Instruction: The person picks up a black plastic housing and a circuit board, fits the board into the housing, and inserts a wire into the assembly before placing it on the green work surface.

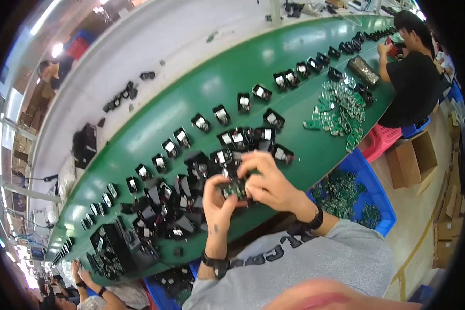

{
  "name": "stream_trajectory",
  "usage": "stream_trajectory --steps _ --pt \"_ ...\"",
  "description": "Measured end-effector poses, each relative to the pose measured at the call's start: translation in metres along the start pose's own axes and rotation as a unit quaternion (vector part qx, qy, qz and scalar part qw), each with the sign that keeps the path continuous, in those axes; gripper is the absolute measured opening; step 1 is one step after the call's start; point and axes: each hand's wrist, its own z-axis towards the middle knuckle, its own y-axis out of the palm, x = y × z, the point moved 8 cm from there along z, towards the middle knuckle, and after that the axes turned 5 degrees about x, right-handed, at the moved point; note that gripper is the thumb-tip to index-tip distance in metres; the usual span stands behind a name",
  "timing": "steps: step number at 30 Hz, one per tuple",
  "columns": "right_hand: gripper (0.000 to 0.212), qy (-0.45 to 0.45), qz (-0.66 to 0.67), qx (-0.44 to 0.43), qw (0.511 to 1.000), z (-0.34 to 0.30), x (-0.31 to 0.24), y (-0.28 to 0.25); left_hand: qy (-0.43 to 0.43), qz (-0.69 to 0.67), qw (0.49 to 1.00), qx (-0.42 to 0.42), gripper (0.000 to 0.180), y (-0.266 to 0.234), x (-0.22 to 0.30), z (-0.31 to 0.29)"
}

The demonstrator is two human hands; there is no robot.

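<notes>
1. The left hand [218, 205] points upward from a bent wrist, thumb on the near side and fingers curled on the far side, pinching a small circuit board [234, 189].
2. The right hand [269, 181] comes in from the lower right, knuckles raised and fingers bent around the far and right sides of the same piece; whether they pinch it or only touch it, I cannot tell.
3. Both hands are above the near side of the green table [315, 161], close in front of the grey shirt [315, 258].
4. A heap of black housings [165, 209] crowds the left hand's outer side; more housings stand just beyond the fingers.
5. Bare green surface lies right of the right hand, reaching toward the board pile [341, 106]; a blue bin [385, 206] sits beyond the near edge.
6. The circuit board looks green with dark parts, apparently against something black, though fingers and blur hide much of it.
</notes>
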Motion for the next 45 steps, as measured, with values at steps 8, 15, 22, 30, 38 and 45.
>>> stream_trajectory --steps 8,15,22,30,38,45 --pt "0.008 -0.006 -0.089 0.011 0.996 0.021 -0.008 -0.002 0.104 0.087 0.99 0.038 0.042 0.013 0.034 0.008" --pt "0.01 -0.005 -0.044 -0.026 0.999 0.021 -0.008 0.019 0.118 0.12 0.984 0.059 0.043 -0.003 0.037 -0.004" --pt "0.011 -0.004 -0.049 -0.078 0.996 0.019 -0.006 0.025 0.146 0.207 0.966 0.049 0.045 -0.002 0.042 -0.005" --pt "0.013 0.074 -0.052 -0.061 0.994 0.026 0.003 0.027 0.189 0.341 0.917 0.09 0.046 -0.013 0.059 -0.007" --pt "0.026 0.267 0.189 -0.031 0.944 -0.007 0.045 0.032 0.226 0.274 0.934 0.021 0.048 -0.012 0.05 -0.019" --pt "0.028 -0.229 -0.025 -0.173 0.958 0.022 -0.056 0.048 -0.165 -0.062 0.979 -0.099 0.026 -0.043 0.01 -0.014"
